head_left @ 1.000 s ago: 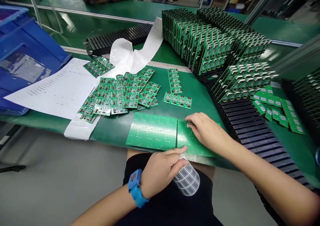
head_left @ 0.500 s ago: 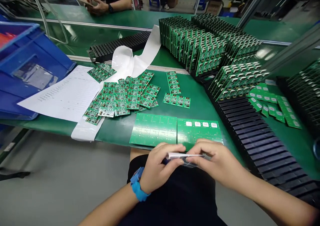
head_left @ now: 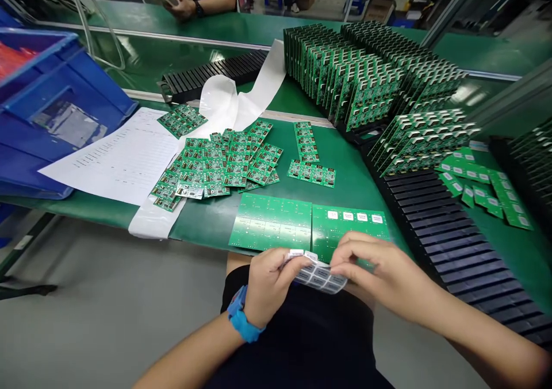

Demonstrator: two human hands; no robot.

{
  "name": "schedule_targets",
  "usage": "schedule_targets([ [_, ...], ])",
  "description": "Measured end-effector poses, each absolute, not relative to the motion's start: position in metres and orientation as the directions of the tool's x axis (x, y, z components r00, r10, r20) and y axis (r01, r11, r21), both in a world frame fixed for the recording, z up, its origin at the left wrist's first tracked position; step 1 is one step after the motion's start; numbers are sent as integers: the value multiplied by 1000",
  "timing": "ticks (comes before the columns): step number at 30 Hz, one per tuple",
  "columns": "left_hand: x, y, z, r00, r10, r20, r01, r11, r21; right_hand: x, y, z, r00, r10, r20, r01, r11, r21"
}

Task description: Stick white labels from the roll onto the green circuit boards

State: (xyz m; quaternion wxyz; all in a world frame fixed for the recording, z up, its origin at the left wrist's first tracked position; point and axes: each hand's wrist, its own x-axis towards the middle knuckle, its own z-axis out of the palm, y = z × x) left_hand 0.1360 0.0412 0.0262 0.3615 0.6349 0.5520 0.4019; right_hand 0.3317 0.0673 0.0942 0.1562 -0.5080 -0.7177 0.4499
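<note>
My left hand [head_left: 271, 282], with a blue band at the wrist, is closed on a sheet of labels [head_left: 321, 276]. The sheet is curled, and rows of small printed rectangles show on it. My right hand [head_left: 366, 265] pinches the sheet's right edge between thumb and fingers. Whether a single label is lifted there, I cannot tell. Just beyond my hands, two green circuit board panels lie side by side on the table. The left panel [head_left: 271, 216] has a row of printed boxes; the right panel [head_left: 345, 231] bears several white labels along its top.
A heap of circuit boards [head_left: 207, 162] lies left of centre, beside a printed paper [head_left: 116, 153] and a blue bin [head_left: 56, 113]. Black slotted racks [head_left: 448, 239] on the right hold upright boards [head_left: 340, 73]. Across the bench is a person's hand [head_left: 183, 8].
The label sheet has tilted so that its printed face shows, and it has opened out below my fingers. My hands stay close together. The view has shifted slightly.
</note>
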Motion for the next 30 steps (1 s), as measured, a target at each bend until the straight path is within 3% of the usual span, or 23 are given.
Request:
schedule_targets([
  [3, 136, 41, 27, 108, 994, 23, 431, -68, 900, 339, 97, 90, -311, 919, -243, 621, 3, -784],
  [8, 141, 38, 26, 429, 901, 63, 353, -231, 907, 340, 144, 65, -298, 857, -420, 724, -84, -685],
  [17, 140, 38, 20, 447, 894, 35, 404, -237, 883, 326, 150, 52, -302, 840, -452, 811, -23, -585],
  [20, 140, 39, 20, 443, 896, 26, 398, -223, 890, 327, 147, 49, -305, 869, -391, 836, 47, -547],
  [23, 141, 40, 20, 447, 894, 19, 388, -214, 897, 327, 142, 49, -300, 938, -171, 853, 184, -489],
  [26, 139, 38, 23, 431, 900, 68, 338, -230, 913, 324, 143, 52, -333, 942, -23, 773, 259, -579],
  [30, 125, 34, 30, 336, 937, 99, 332, -217, 918, 311, 154, 53, -500, 842, -204, 554, 129, -822],
])
